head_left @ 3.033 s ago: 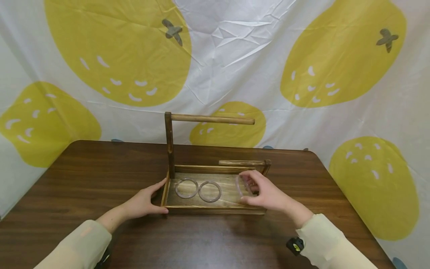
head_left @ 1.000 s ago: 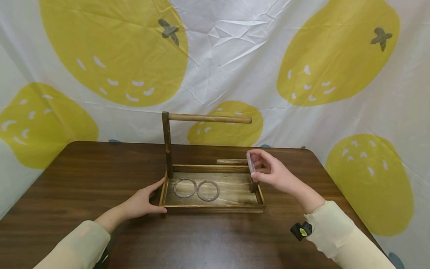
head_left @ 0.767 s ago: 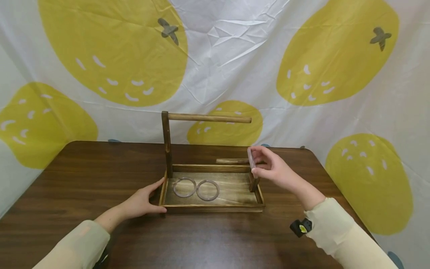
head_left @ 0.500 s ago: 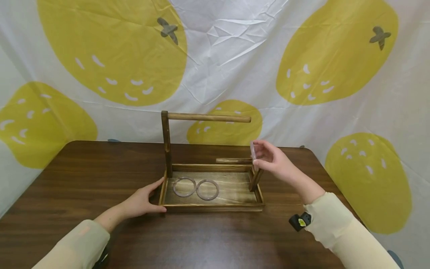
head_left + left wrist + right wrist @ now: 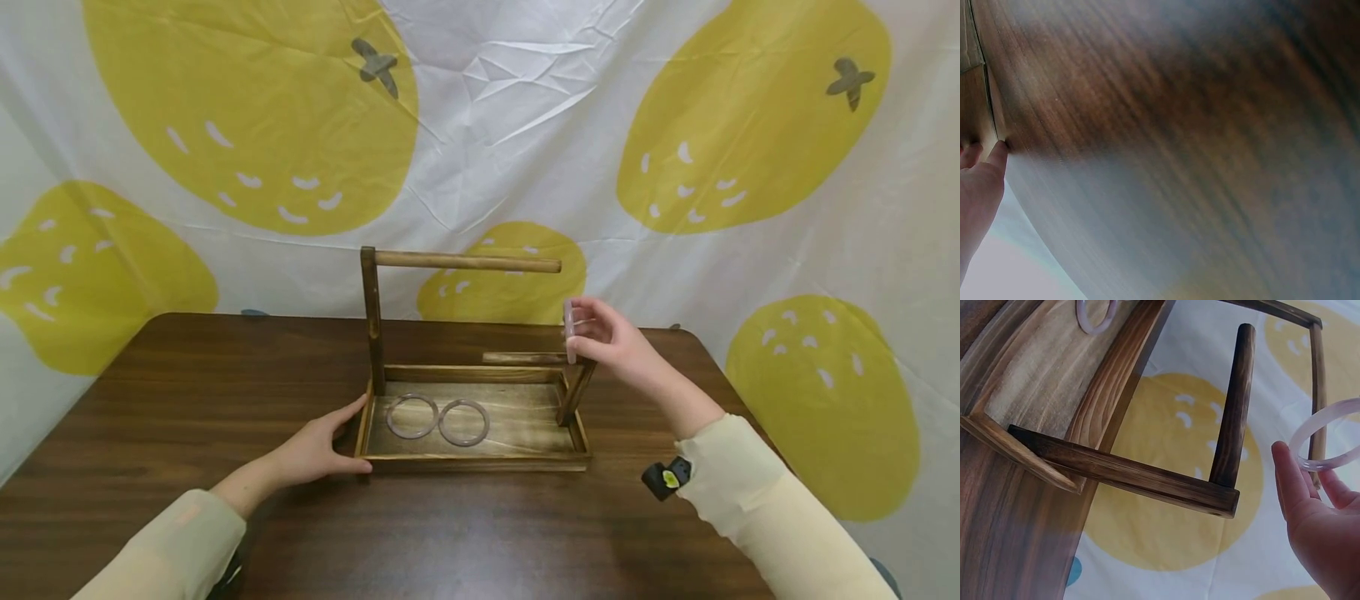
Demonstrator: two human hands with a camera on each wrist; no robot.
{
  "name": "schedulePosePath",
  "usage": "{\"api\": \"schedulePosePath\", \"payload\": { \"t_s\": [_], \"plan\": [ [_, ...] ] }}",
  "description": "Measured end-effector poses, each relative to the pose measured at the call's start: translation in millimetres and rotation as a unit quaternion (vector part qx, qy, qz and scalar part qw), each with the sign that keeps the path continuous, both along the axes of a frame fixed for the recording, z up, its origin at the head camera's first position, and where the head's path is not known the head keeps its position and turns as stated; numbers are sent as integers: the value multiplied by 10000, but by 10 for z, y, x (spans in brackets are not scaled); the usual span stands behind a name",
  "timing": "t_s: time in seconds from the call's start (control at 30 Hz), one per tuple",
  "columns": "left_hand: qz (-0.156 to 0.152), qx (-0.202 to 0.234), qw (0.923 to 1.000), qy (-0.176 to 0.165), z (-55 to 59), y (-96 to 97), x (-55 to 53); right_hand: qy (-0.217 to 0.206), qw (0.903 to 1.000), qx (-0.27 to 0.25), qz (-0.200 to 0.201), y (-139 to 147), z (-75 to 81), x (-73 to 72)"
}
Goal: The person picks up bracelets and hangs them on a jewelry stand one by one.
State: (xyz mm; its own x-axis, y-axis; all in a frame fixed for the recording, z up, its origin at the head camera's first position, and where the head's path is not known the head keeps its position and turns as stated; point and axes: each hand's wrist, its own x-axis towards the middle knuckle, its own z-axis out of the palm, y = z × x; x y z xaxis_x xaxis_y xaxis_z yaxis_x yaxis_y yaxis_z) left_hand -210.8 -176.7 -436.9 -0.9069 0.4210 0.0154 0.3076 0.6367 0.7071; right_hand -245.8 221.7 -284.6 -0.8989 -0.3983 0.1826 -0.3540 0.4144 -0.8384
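Observation:
My right hand (image 5: 611, 337) pinches a pale lilac bangle (image 5: 569, 332) between thumb and fingers, seen nearly edge-on in the head view. It is upright, close by the post of the lower bar (image 5: 521, 358) of a wooden bangle stand. In the right wrist view the held bangle (image 5: 1319, 434) shows as a ring, apart from the lower bar's tip. Two more bangles, a left one (image 5: 388, 421) and a right one (image 5: 486, 425), lie flat side by side in the stand's tray (image 5: 480, 464). My left hand (image 5: 318, 450) rests against the tray's left end, fingers extended, thumb at the front corner.
The stand's taller post (image 5: 372, 325) rises at the left and carries the long upper bar (image 5: 468, 262), whose free end points right. Everything stands on a dark wooden table (image 5: 225, 375). A white cloth (image 5: 517, 125) with yellow fruit prints hangs behind it.
My right hand lifted the bangle out of the tray's right side, then raised it past the lower bar to its right end. The left hand stays at the tray.

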Motion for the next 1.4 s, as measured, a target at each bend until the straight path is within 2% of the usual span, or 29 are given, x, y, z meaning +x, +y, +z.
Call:
{"api": "schedulePosePath", "payload": {
  "t_s": [0.37, 1.0, 1.4],
  "plan": [
    [-3, 26, 10000, 69, -23, 5, -2, -28, 9995, 134, -287, -19, 61, -88],
    [-2, 44, 10000, 42, -30, -7, -7, -55, 9987, -281, -424, -38, 143, -235],
    [-19, 100, 9999, -88, -11, -9, -6, -117, 9985, -157, -503, -31, 192, -328]
  ]
}}
